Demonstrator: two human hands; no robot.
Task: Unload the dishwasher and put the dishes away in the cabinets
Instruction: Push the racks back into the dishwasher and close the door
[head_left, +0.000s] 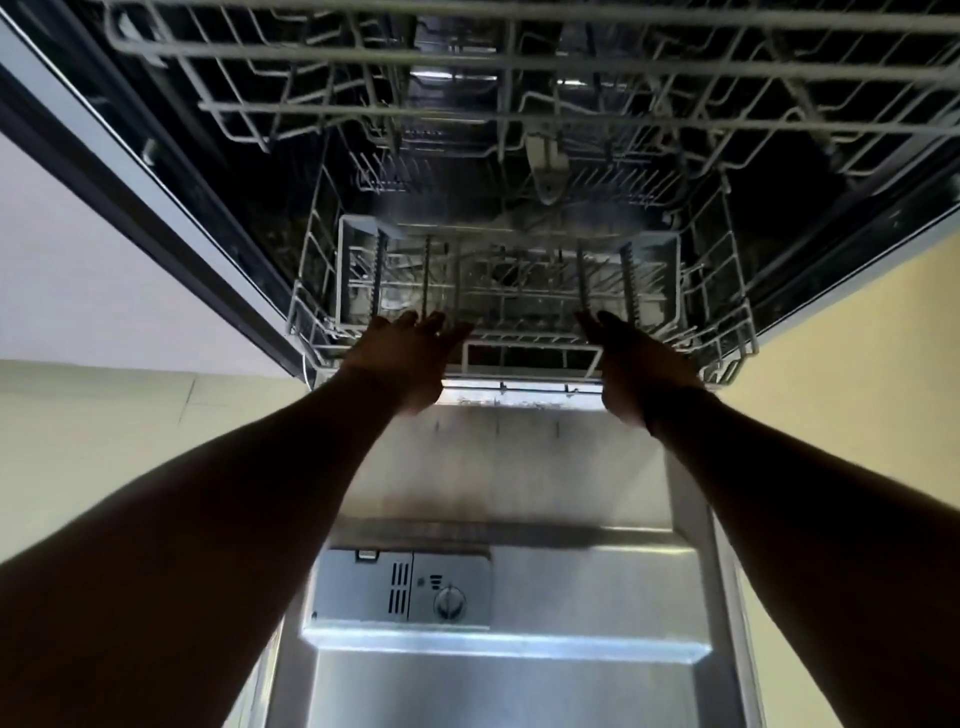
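Observation:
The dishwasher stands open, its steel door folded down flat towards me. The lower wire rack sits inside the tub with a grey cutlery basket in its front part; I see no dishes in it. The upper wire rack spans the top of the view and also looks bare. My left hand and my right hand reach side by side to the lower rack's front edge, fingers spread, holding nothing. Whether the fingertips touch the wire is unclear.
A detergent dispenser with a round knob sits on the inner face of the door. Pale cabinet fronts flank the dishwasher on the left and right. The tub's interior is dark.

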